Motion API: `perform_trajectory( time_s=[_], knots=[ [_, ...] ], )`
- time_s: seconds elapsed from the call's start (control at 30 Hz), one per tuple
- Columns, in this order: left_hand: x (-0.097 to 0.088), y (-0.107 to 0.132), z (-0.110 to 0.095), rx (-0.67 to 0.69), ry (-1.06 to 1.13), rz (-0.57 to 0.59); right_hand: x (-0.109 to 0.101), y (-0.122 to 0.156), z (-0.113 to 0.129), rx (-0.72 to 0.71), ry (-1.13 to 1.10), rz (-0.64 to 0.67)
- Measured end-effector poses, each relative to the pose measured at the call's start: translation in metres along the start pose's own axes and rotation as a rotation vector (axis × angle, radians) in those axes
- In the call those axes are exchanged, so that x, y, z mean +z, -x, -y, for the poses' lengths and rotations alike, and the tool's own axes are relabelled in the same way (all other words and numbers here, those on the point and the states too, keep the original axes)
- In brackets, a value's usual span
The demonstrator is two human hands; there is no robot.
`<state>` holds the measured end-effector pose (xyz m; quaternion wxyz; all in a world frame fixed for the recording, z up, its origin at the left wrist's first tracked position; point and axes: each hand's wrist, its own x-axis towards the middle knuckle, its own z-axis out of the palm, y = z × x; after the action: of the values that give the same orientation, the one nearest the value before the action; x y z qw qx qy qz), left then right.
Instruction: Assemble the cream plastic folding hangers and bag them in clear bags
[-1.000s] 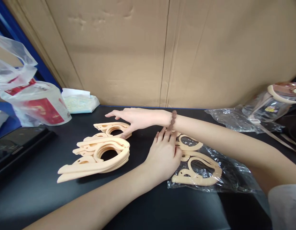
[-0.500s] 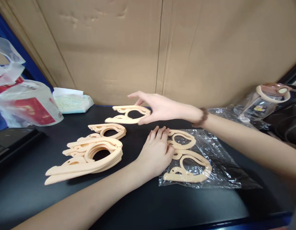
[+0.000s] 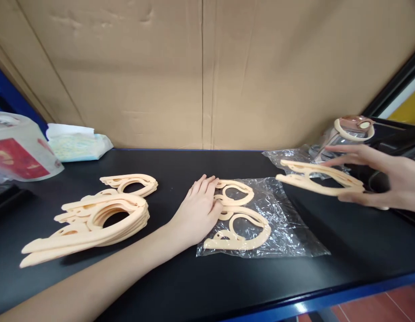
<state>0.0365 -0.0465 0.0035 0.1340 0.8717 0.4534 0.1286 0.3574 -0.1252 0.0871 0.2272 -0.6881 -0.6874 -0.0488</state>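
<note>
My left hand [image 3: 200, 210] lies flat with its fingers stretched out, over the left ends of two beige folding clothes hangers [image 3: 249, 244]. These hangers lie in or on a clear plastic bag [image 3: 291, 223]; I cannot tell which. At the right, my right hand [image 3: 383, 179] grips another folded beige hanger [image 3: 323, 168] by its rounded end, thumb below and fingers above, raised over the table. On the left of the table is a stack of the same hangers [image 3: 126, 223], with a smaller pile [image 3: 145, 181] just behind it.
A clear bottle with a brown lid [image 3: 353, 127] stands at the back right, beside another crumpled clear bag [image 3: 288, 156]. A pack of tissues [image 3: 79, 145] and a whitish bag with red print [image 3: 26, 152] are at the back left. Cardboard [image 3: 143, 80] walls off the back.
My right hand has carried the hanger from behind the left piles across to the right side. My left hand stays on the bagged hangers. The view has turned slightly to the right.
</note>
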Motion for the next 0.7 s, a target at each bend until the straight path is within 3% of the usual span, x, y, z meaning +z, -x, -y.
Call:
perform_trajectory(
  time_s=[0.1,0.3,0.47,0.7],
  knots=[
    [0.000,-0.001,0.000,-0.014,0.030,-0.021,0.001,0.020,-0.018,-0.066,-0.084,0.202],
    [0.001,-0.002,0.002,-0.013,0.055,-0.041,0.017,0.032,-0.020,-0.136,-0.070,0.354],
    [0.001,-0.001,0.003,-0.013,0.053,-0.034,0.028,0.027,-0.011,-0.140,-0.129,0.371],
    [0.000,-0.001,0.000,-0.044,0.114,-0.032,0.047,0.008,-0.029,-0.242,-0.226,0.350]
  ],
)
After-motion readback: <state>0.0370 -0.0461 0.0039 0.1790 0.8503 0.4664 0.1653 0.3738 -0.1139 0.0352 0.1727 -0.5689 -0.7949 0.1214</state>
